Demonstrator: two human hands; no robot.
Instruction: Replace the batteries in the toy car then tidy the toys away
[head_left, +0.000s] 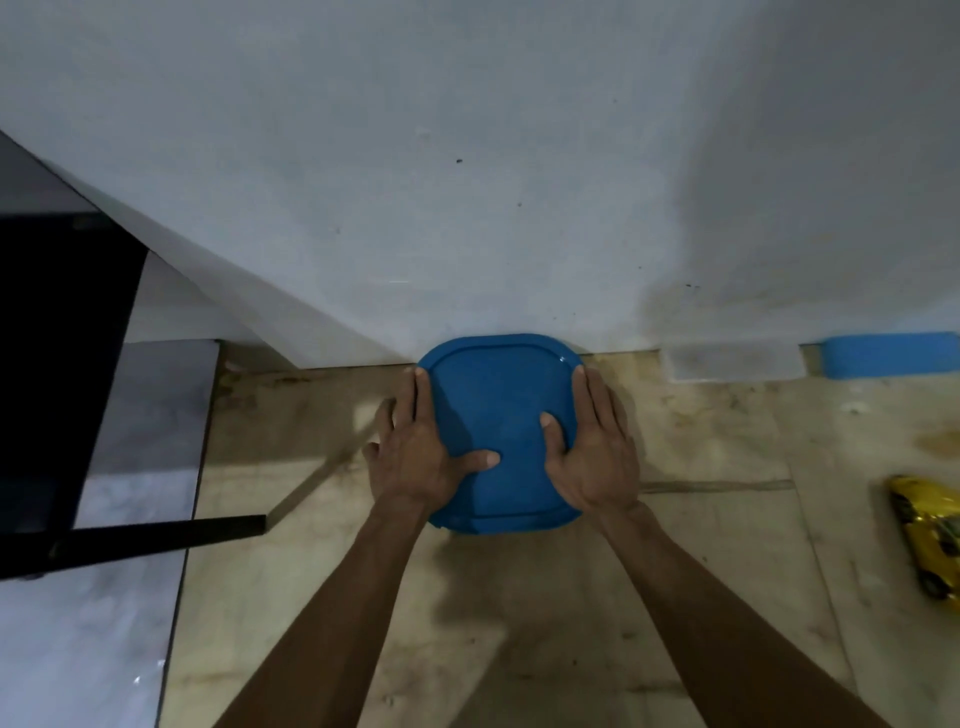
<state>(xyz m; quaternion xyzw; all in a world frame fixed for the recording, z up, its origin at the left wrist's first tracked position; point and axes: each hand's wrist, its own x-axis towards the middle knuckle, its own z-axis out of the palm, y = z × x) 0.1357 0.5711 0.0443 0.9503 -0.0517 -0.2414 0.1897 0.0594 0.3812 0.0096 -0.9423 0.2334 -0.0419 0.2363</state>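
Toy car (930, 535), yellow, lies lengthwise up-frame at right edge; your flat left hand (415, 457) and right hand (592, 452) press blue lid (498, 395) against the wall (467, 182).

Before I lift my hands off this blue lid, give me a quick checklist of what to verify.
1. Left hand on the blue lid: ok, it lies flat along the left edge.
2. Right hand on the lid: ok, it lies flat along the right edge.
3. Lid seated all round: cannot tell, the box beneath is hidden.
4. Yellow toy car tidied away: not ok, it lies on the floor to the right.
5. Car batteries replaced: cannot tell.
6. Other clear container by the wall: cannot tell what it holds.
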